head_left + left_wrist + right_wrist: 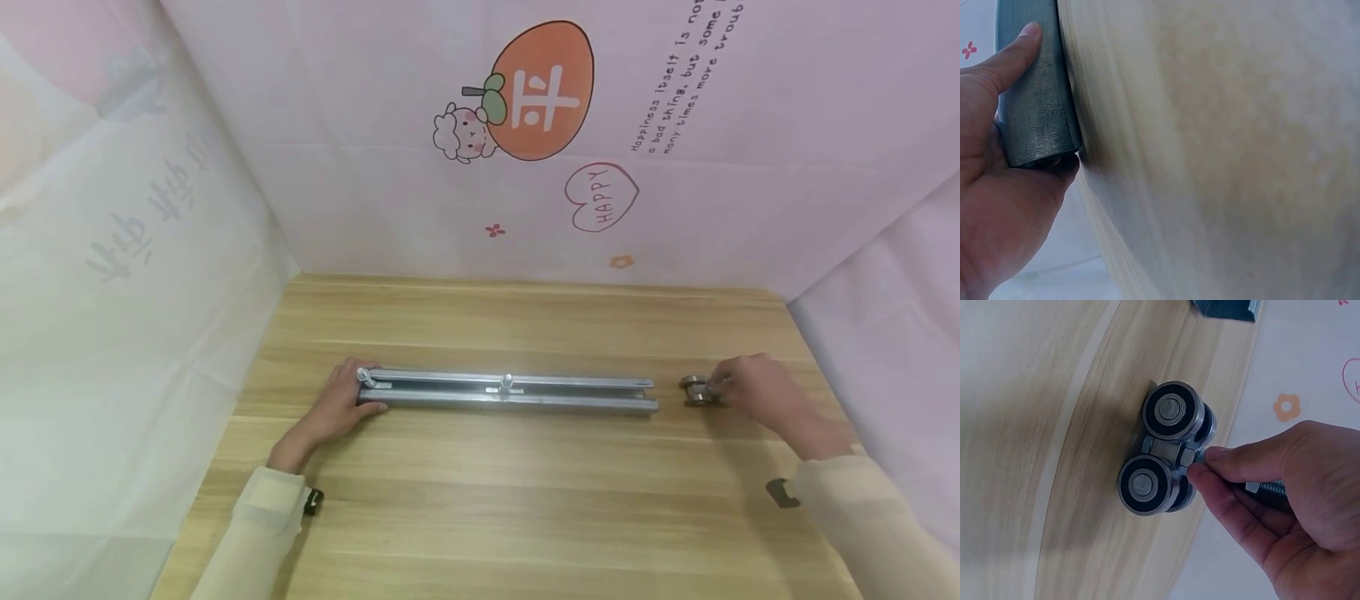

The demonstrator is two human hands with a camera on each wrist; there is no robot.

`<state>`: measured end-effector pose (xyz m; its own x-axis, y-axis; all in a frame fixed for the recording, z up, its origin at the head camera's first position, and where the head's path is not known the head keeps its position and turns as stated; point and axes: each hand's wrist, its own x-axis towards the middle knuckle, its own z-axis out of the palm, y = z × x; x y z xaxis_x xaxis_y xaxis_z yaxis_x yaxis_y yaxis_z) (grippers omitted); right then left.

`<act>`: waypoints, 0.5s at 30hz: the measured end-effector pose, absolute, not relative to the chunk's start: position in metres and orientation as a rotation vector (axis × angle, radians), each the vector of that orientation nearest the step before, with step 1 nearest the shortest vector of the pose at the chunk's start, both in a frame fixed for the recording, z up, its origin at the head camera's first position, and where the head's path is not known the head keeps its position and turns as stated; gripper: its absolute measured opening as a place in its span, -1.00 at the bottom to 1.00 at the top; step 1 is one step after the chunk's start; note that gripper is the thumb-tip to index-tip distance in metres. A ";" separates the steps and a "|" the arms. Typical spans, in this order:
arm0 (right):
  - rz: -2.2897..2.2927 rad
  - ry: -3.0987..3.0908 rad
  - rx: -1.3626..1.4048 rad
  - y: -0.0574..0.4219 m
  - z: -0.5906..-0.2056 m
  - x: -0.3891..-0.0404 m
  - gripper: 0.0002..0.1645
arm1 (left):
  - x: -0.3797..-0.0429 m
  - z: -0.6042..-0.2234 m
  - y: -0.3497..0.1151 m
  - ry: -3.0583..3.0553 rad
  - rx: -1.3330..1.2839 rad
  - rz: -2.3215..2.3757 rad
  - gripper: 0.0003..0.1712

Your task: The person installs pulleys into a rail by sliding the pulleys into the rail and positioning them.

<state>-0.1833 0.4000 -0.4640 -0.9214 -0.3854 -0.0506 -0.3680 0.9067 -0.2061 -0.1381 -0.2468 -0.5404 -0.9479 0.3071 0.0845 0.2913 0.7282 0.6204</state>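
A slotted metal rail lies lengthwise across the wooden table, its slot facing up. Two upright bolts with flat plates, one bolt at the left end and another bolt near the middle, stand in the slot. My left hand grips the rail's left end, thumb along the near side wall in the left wrist view. Off the right end, my right hand pinches the threaded bolt of a roller trolley between thumb and fingers. Its wheels point toward the rail's end, a short gap apart from it.
The wooden table ends at a pale printed cloth behind, with more cloth hanging at the left and right sides. A black wrist strap piece shows by the left sleeve and another black piece by the right.
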 end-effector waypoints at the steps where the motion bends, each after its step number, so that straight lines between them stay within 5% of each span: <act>1: -0.301 2.974 -0.591 0.398 -0.463 -0.183 -0.81 | -0.138 -0.541 -0.247 2.899 0.506 1.034 -0.25; 15: -0.308 2.945 -0.607 0.372 -0.462 -0.173 -0.82 | -0.138 -0.541 -0.246 2.890 0.508 1.054 -0.25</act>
<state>-0.1728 0.3716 -0.4620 -0.9124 -0.4023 -0.0747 -0.3782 0.8988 -0.2216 -0.1380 -0.2462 -0.5408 -0.9467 0.3099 0.0881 0.2939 0.7186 0.6303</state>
